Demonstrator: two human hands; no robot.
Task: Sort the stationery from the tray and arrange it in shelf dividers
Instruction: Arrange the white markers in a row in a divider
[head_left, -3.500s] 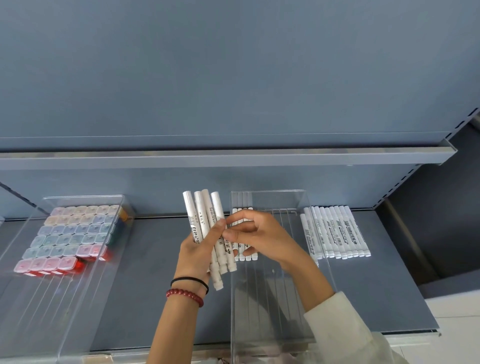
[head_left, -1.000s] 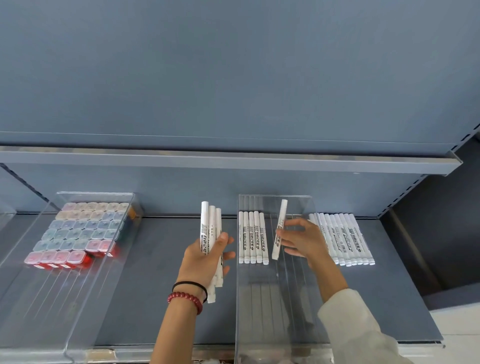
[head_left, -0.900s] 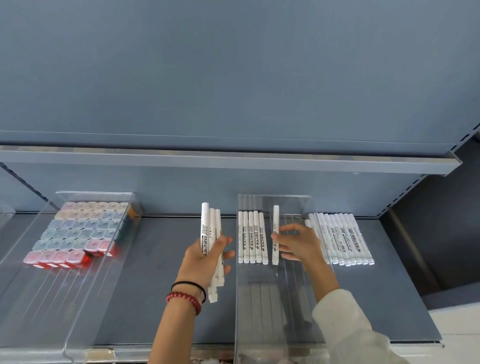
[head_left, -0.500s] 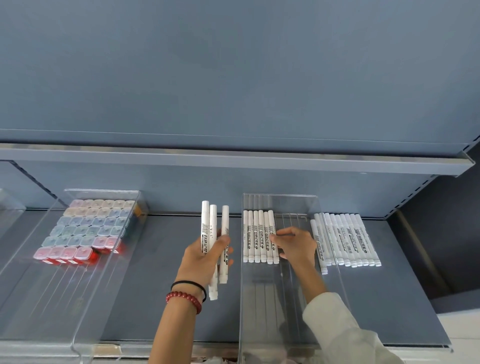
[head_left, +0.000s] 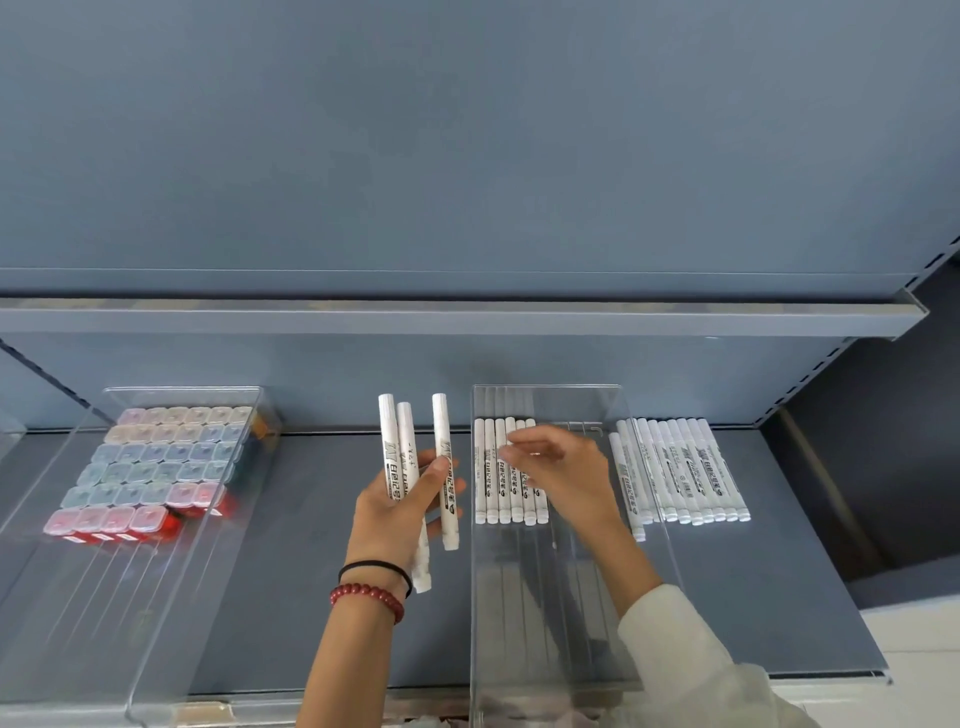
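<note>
The left hand (head_left: 400, 509) is raised palm-inward above the shelf (head_left: 311, 545), thumb and fingers curled round three white markers (head_left: 397, 452), fanned with their long axes running toward the shelf back. The right hand (head_left: 566, 473) reaches left inside the clear divider (head_left: 545, 613), fingers loosely extended over the marker row (head_left: 491, 483), which lies lengthwise front to back. The fingertips are blurred, so contact is unclear.

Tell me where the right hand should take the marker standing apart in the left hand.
Probably pinch the marker on its bare upper half, above the left hand, coming from the right. It stands clear of the other two markers, and the right hand is on that side.
</note>
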